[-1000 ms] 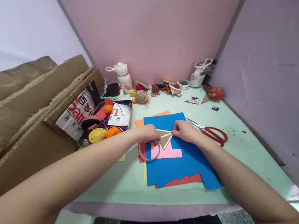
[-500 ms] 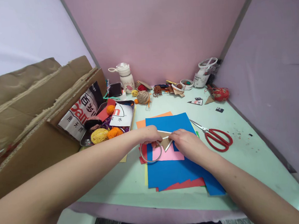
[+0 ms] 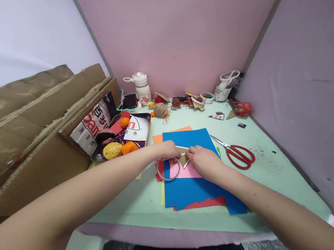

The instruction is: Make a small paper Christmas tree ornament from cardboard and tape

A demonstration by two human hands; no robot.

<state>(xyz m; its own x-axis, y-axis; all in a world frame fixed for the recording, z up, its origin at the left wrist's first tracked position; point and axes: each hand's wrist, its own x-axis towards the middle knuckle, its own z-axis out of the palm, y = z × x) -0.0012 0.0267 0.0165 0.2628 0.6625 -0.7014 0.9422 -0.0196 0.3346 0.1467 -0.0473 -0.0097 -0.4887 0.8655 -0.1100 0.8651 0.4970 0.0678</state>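
Note:
A small brown cardboard piece (image 3: pixel 183 159), seemingly triangular, lies over pink paper (image 3: pixel 185 173) on a blue sheet (image 3: pixel 189 192). White strips run along its edges. My left hand (image 3: pixel 168 151) is closed at its left side, with a thin ring, seemingly a narrow tape roll (image 3: pixel 179 169), below the fingers. The hand hides where it grips the roll. At the right end of the cardboard, my right hand (image 3: pixel 203 158) pinches or presses its edge with fingers together; the fingertips are partly hidden. Red-handled scissors (image 3: pixel 241 156) lie open to the right.
On the left, a tray (image 3: pixel 150 127) holds yarn balls and paper, beside large cardboard sheets (image 3: pixel 42 158). A white bottle (image 3: pixel 143 90), yarn (image 3: pixel 160 110) and a plastic cup (image 3: pixel 222 93) line the back. Small scraps (image 3: pixel 241 125) lie at the right.
My right hand has shifted slightly left along the cardboard piece. The left hand and the tape roll stay almost in place. The whole view has moved a little.

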